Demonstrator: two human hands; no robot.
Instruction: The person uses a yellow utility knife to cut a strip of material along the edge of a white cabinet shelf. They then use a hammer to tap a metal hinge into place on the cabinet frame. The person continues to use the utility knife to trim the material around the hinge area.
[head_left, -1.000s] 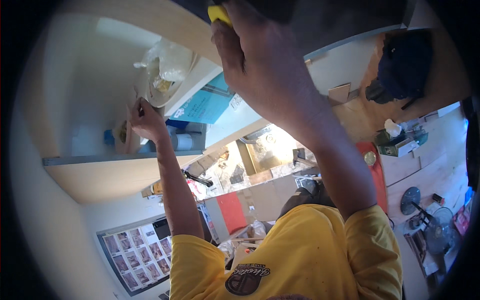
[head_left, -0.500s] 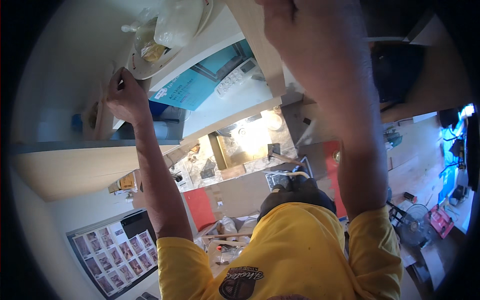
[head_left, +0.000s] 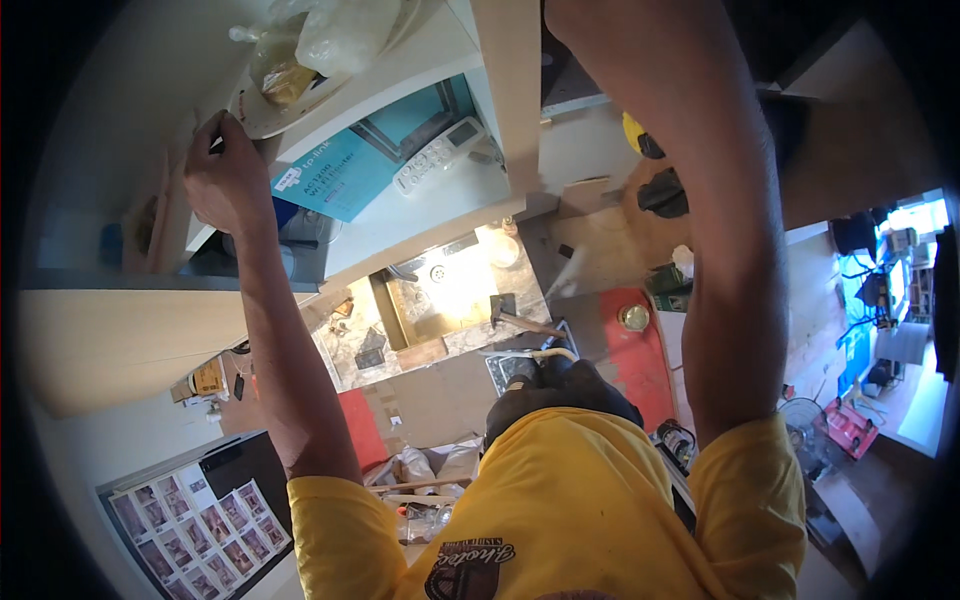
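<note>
In the head view, the left hand is up at the far-left shelf, fingers curled nearly together beside the rim of a pale, rounded plate; can't tell whether they grip it. The right hand is out past the far edge, its hold unseen. The left reach looks made, nothing finished: the plate carries crinkly, translucent plastic bags. Just right sit a flat teal box and smooth white remote.
</note>
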